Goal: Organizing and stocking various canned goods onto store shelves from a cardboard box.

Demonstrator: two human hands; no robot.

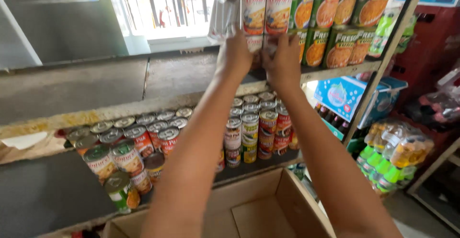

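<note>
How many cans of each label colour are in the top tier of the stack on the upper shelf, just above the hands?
White-and-red-labelled cans: 2
Green-labelled cans: 4
Total: 6
The tier below is left out: the left hand and right hand cover part of it.

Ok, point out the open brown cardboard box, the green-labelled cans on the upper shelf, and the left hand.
Open brown cardboard box (258, 216): head view, inner floor.
Green-labelled cans (338, 46): head view, one label.
Left hand (234, 56): head view, back.
</note>
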